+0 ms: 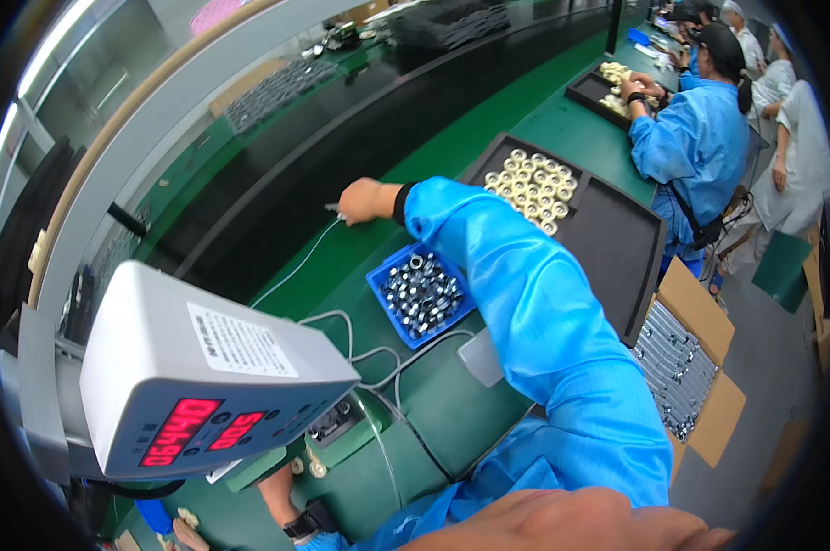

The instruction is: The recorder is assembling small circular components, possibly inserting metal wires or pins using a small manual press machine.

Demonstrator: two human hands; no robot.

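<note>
Across the green surface (443, 395), the largest thing is a pale counter box (222, 358), smooth and hard-cased, with red lit digits. Next comes the matte black tray (608, 266), shallow and ridged, with cream rings (530, 188) grouped at its far end, round and apparently plastic. Beside the sleeve sits a blue bin (375, 279) of shiny metal rings (421, 298), short, hard and likely slippery.

The right grip (367, 199) reaches beyond the bin toward the dark belt, seemingly closed narrowly on a grey end piece (333, 208) at the tip of a thin pale cable (314, 250), though it is too small there to be sure. That piece should be light and stiff, the cable limp; it is best pinched by its body, not the wire.

The left grip (277, 491) is partly behind the box, near two small cream pieces (317, 466); I cannot tell whether it holds anything.
</note>
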